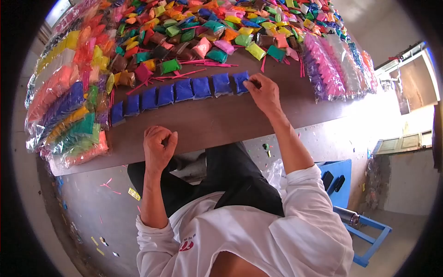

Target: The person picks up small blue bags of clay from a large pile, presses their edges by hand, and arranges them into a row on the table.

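A row of several small blue packets (183,89) lies across the brown table (207,122). My right hand (261,92) rests on the table at the right end of the row, its fingertips pinching the last blue packet (240,81). My left hand (158,145) sits near the table's front edge, fingers curled into a loose fist, apart from the packets; nothing is visible in it.
A heap of mixed coloured packets (203,27) covers the far half of the table, with thin pink sticks (184,74) in front. Clear bags of sorted packets lie stacked at left (64,111) and right (327,69). A blue stool (341,184) stands by my right side.
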Tool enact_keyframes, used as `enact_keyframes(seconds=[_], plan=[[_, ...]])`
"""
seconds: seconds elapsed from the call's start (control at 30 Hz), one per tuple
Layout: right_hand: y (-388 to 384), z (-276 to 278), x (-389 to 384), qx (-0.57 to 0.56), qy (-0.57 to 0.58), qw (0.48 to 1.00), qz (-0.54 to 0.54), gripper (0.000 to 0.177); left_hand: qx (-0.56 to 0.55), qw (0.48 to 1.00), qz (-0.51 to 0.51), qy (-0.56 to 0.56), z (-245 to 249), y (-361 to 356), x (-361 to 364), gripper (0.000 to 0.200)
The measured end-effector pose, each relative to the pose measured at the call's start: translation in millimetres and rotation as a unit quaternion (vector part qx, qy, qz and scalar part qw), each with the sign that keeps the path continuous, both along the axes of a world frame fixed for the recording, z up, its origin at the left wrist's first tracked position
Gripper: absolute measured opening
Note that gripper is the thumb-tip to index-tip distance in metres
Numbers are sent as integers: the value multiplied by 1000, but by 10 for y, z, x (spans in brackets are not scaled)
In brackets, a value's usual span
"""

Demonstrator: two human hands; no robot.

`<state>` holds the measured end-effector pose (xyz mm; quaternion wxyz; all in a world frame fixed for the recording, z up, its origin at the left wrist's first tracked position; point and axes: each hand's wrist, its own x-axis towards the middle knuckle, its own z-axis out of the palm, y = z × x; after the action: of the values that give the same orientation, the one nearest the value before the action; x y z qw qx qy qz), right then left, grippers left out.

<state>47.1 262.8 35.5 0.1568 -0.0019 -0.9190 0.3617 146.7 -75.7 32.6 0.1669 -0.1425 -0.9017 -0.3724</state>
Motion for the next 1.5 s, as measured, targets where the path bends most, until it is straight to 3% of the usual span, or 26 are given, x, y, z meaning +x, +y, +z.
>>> enact_keyframes(seconds=[0.23, 0.33, 0.53, 0.83, 1.03, 1.23, 1.33, 1.5], plan=[[226, -80, -53, -100, 17, 995, -20, 19, 1, 1000, -1, 11, -5, 6, 3, 18], [154, -48, -5, -90, 41, 995, 23, 24, 3, 1000, -3, 12, -13, 14, -5, 17], [-41, 34, -12, 73, 64, 993, 70, 33, -2, 1000, -3, 19, 0, 21, -1, 18], [-51, 18, -52, 55, 16, 998, 36, 26, 3, 1000, 4, 24, -38, 9, 13, 16], [-31, 11, -125, 178, 106, 977, 50, 27, 7, 999, -6, 36, -28, -6, 15, 15], [-134, 146, -49, 101, -16, 993, 54, 38, 6, 999, -2, 36, -5, 4, 17, 16], [-208, 251, 42, 159, 6, 987, 37, 38, -7, 999, 1, 37, -33, -7, 14, 16], [-118, 140, 15, 99, 25, 995, 14, 38, 5, 999, 5, 35, 20, 21, 14, 17]])
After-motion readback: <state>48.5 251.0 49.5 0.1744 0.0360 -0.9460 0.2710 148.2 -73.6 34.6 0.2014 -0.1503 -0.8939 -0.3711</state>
